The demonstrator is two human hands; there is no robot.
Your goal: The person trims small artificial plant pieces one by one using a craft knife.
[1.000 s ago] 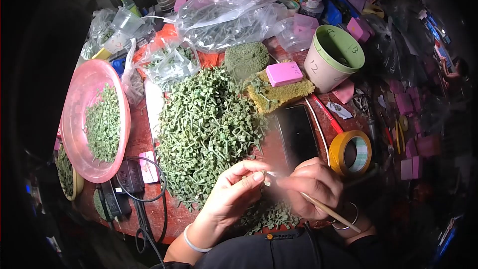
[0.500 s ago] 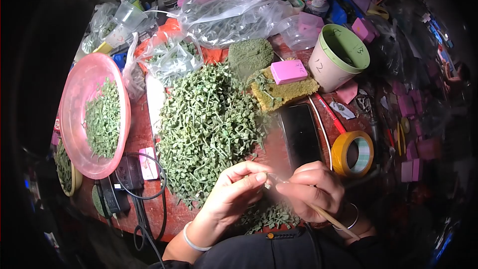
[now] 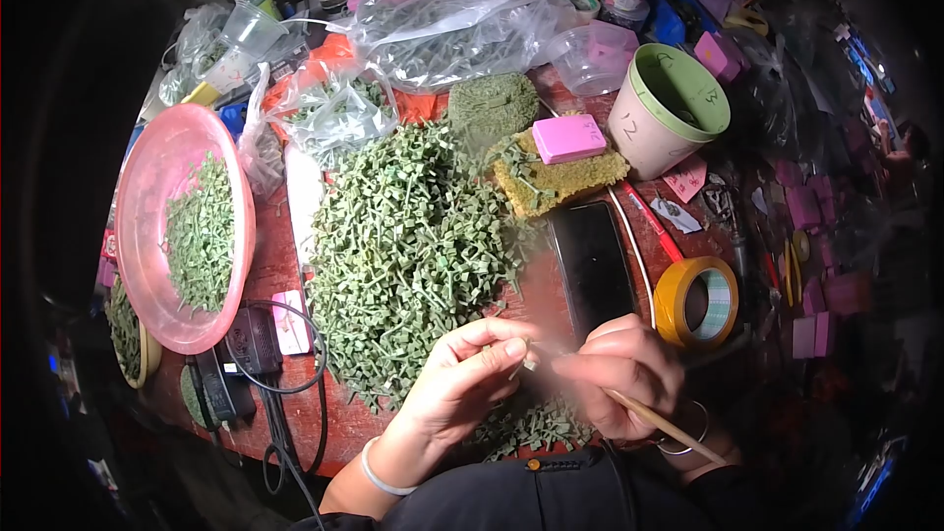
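Note:
My left hand [image 3: 470, 372] pinches a small pale piece [image 3: 530, 362] between thumb and fingertips, just right of a large pile of small green pieces [image 3: 413, 256]. Close on its right, my right hand [image 3: 629, 374] is closed around a thin wooden stick [image 3: 664, 425], whose rear end points down toward the wrist. The area between the two hands is blurred, so the stick's working tip cannot be made out. More green pieces [image 3: 541, 430] lie on the red table below the hands.
A pink bowl [image 3: 141, 226] holds green pieces at the left, near black cables [image 3: 280, 423]. Beyond my right hand are a black phone [image 3: 592, 265], yellow tape [image 3: 674, 303] and a marked cup [image 3: 644, 133]. A pink block [image 3: 568, 139] rests on a yellow sponge [image 3: 560, 187]. Plastic bags [image 3: 452, 29] stand behind.
The view has shifted slightly. My right hand and the stick have moved a little beside my left hand, which keeps its pinch on the small piece.

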